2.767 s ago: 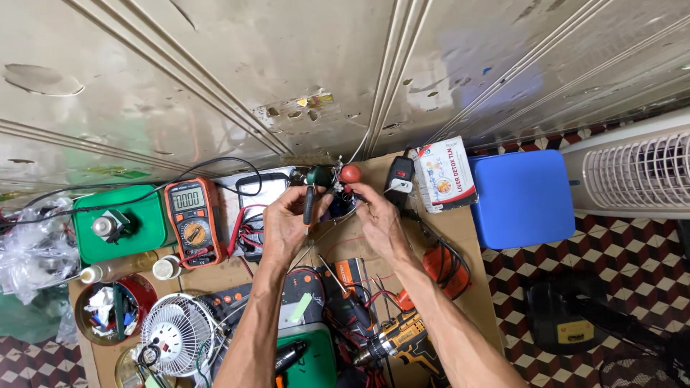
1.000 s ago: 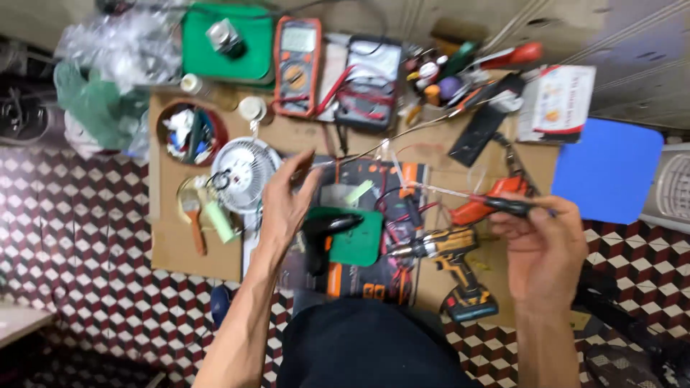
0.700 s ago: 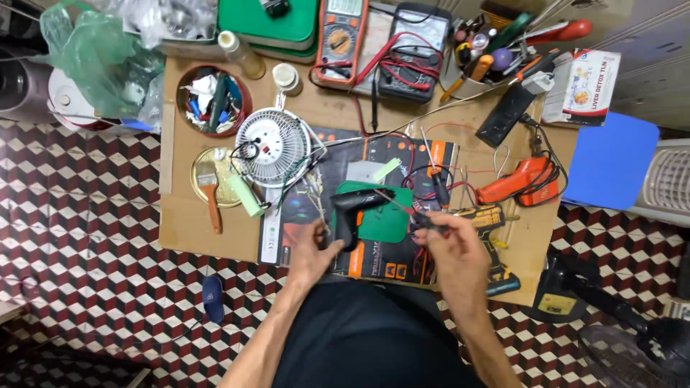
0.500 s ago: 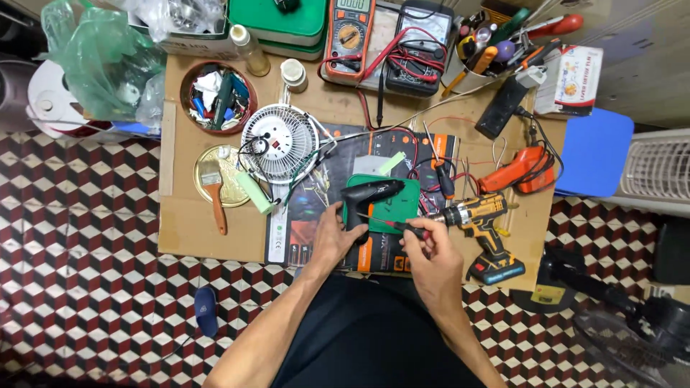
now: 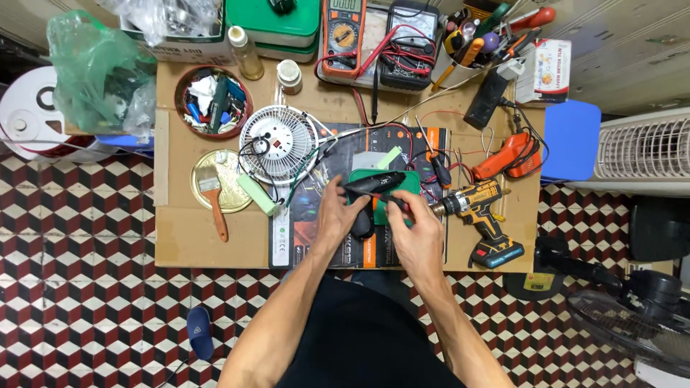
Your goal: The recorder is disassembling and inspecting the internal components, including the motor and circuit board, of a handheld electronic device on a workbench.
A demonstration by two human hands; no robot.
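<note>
My left hand (image 5: 336, 214) grips a black pistol-shaped tool (image 5: 374, 184), like a glue gun, which lies across a green pad (image 5: 410, 179) on a dark printed sheet (image 5: 302, 230). My right hand (image 5: 418, 231) is just to its right, fingers pinched on a thin tool with a red and black handle (image 5: 399, 204) whose tip touches the black tool's grip. Both hands work close together at the middle of the cardboard-covered table (image 5: 187, 237).
A small white fan (image 5: 277, 144) with loose wires lies to the left, a yellow cordless drill (image 5: 480, 207) and an orange tool (image 5: 507, 154) to the right. Two multimeters (image 5: 345, 32), a bowl of parts (image 5: 214, 100), a paintbrush (image 5: 214, 201) and a blue stool (image 5: 571, 140) surround them.
My right hand carried the thin tool from the right side to the green pad. My left hand settled on the black tool. The view swung down from the wall to over the table.
</note>
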